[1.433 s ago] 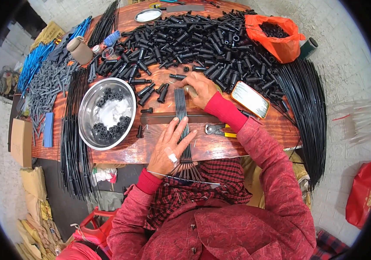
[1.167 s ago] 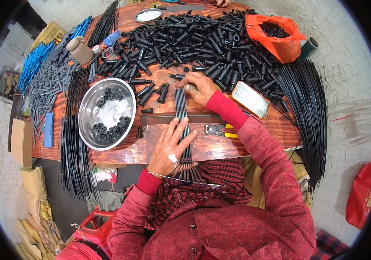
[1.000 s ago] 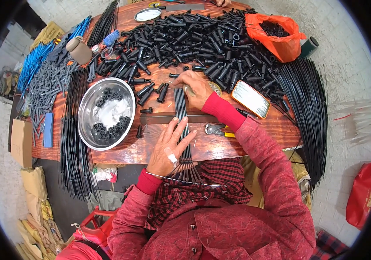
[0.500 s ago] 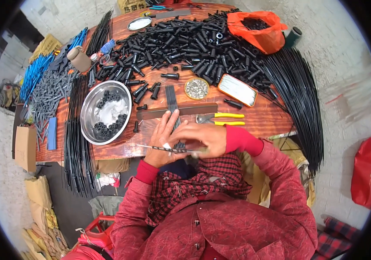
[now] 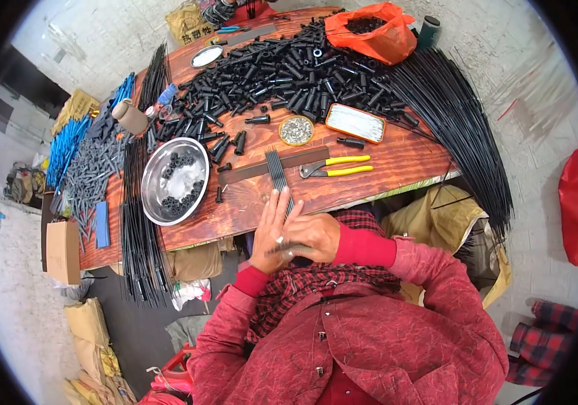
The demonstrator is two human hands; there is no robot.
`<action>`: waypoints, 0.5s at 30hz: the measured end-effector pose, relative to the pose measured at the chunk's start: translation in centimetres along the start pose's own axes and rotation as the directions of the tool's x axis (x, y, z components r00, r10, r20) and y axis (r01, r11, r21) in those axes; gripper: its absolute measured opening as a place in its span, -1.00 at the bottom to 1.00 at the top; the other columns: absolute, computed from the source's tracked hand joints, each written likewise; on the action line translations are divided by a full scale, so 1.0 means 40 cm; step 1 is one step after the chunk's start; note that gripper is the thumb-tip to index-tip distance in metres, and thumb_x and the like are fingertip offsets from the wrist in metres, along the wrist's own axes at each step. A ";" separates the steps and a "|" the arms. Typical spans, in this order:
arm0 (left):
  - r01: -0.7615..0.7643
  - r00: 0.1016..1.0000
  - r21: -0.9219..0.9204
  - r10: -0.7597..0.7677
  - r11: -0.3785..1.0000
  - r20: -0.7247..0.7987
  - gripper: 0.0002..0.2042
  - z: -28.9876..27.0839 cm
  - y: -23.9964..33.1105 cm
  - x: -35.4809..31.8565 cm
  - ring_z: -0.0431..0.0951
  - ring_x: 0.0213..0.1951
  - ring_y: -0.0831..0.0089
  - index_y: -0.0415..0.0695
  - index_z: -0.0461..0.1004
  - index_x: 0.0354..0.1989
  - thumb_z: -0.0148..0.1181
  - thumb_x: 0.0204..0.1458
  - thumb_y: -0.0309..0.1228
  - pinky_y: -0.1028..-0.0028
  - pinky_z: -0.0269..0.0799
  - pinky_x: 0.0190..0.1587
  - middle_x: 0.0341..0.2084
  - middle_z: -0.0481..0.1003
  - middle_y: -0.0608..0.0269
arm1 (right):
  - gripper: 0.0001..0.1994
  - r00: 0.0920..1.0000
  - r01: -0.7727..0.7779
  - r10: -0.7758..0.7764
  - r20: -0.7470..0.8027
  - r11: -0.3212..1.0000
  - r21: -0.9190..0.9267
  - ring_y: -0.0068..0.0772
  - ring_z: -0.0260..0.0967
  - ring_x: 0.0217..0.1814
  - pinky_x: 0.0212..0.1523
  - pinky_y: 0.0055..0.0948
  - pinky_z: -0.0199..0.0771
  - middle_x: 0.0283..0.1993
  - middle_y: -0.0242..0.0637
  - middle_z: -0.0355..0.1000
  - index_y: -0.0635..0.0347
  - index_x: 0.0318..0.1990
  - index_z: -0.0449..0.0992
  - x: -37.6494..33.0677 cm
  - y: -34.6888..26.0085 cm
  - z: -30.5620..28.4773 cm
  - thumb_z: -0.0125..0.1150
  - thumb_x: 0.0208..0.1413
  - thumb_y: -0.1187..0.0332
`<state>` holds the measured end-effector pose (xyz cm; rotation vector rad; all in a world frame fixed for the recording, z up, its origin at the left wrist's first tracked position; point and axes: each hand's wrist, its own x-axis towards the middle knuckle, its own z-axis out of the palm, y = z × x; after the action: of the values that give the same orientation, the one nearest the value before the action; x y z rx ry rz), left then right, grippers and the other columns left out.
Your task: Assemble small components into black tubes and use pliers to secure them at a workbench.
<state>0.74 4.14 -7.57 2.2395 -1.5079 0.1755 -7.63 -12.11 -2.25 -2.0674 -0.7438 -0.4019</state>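
Observation:
My left hand (image 5: 270, 236) is stretched out at the near edge of the table, its fingers lying flat over a row of thin dark rods (image 5: 276, 169). The rods rest side by side across a long brown bar (image 5: 252, 171). My right hand (image 5: 317, 236) is closed just beside the left palm, its fingers curled together. Between the two hands shows a thin dark-banded rod (image 5: 282, 249), smeared by motion; its ends are hard to make out. To the right of the rods lie yellow-handled pliers (image 5: 343, 167), apart from both hands.
A steel bowl (image 5: 149, 177) with black rings and white powder stands left. Behind are heaped black tubular parts (image 5: 269, 74), a round dish of small metal pieces (image 5: 296, 130), a rectangular tray (image 5: 355, 123) and an orange bag (image 5: 397, 47). Long black rods (image 5: 461, 128) overhang the right edge. Another person's sleeve (image 5: 220, 11) shows at the far side.
My right hand has closed and drawn in against the left palm. The thin banded rod, sharp before, is now blurred and largely covered. The view has shifted; another person's sleeve now shows at the top.

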 end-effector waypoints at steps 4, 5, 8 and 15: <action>0.071 0.997 -0.079 -0.070 0.994 0.010 -0.18 -0.005 0.019 -0.010 -0.07 0.41 -0.07 -0.03 0.23 0.35 0.25 -0.14 0.04 0.06 -0.02 0.37 0.42 -0.06 0.04 | -0.74 0.999 -0.020 0.022 0.024 0.998 -0.059 -0.05 0.45 -0.18 -0.21 -0.23 0.47 -0.27 -0.20 0.47 0.21 -0.23 0.54 0.002 -0.017 -0.006 0.30 -0.09 0.31; 0.073 0.997 -0.051 -0.072 0.996 0.024 -0.16 -0.009 0.020 -0.013 -0.07 0.42 -0.06 -0.03 0.22 0.35 0.25 -0.16 0.06 0.06 -0.03 0.37 0.43 -0.06 0.04 | -0.75 1.000 -0.025 0.025 -0.006 0.998 -0.052 -0.05 0.45 -0.18 -0.21 -0.23 0.47 -0.27 -0.20 0.47 0.22 -0.24 0.54 -0.001 -0.019 -0.001 0.31 -0.09 0.32; 0.065 0.998 -0.026 -0.065 0.998 0.021 -0.15 0.003 0.021 -0.014 -0.07 0.42 -0.06 -0.03 0.22 0.35 0.25 -0.17 0.08 0.05 -0.06 0.38 0.43 -0.07 0.04 | -0.75 0.999 -0.046 0.045 -0.026 0.998 -0.043 -0.06 0.45 -0.18 -0.22 -0.22 0.46 -0.28 -0.20 0.47 0.22 -0.25 0.54 -0.002 -0.026 -0.004 0.31 -0.11 0.33; 0.122 0.992 -0.083 -0.118 0.989 0.051 -0.33 -0.029 0.044 -0.003 -0.08 0.42 -0.07 -0.04 0.25 0.34 0.17 -0.01 -0.16 0.06 -0.02 0.36 0.43 -0.08 0.04 | -0.73 0.999 -0.048 0.048 -0.020 0.999 0.001 -0.08 0.47 -0.15 -0.19 -0.23 0.49 -0.24 -0.25 0.50 0.21 -0.21 0.57 -0.018 0.013 0.003 0.32 -0.13 0.37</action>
<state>-0.75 4.18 -6.07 2.2716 -1.3712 0.0226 -7.84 -12.52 -3.04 -2.0736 -0.6811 -0.3945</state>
